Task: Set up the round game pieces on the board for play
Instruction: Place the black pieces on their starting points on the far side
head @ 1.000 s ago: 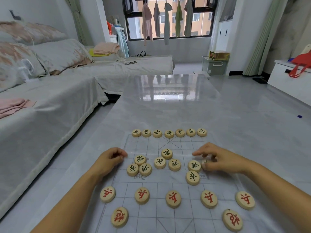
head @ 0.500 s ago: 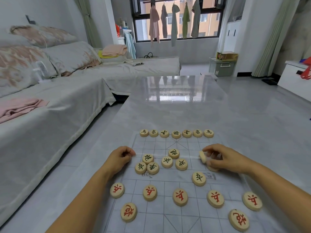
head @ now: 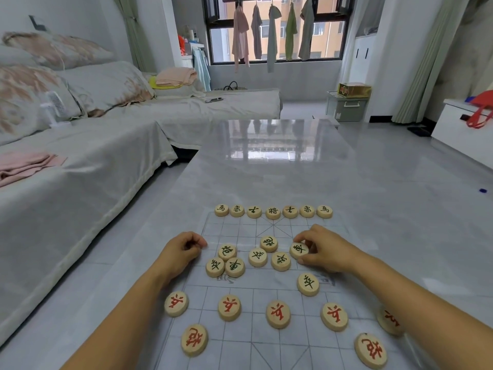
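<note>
Chariot disc w/ black 車 is pinched, tilted, by right hand at frame centre-right, over board. Free corner by back row right end is judged up-right of it. Left hand is curled; contents can't be told.

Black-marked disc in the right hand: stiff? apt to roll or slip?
Probably rigid and light: the disc looks like thick wood, pinched by the right hand at its rim. Set flat it should sit stable, like the neighbouring discs; dropped on edge it could roll. The slick-looking board suggests it would slide easily if pushed.
</note>
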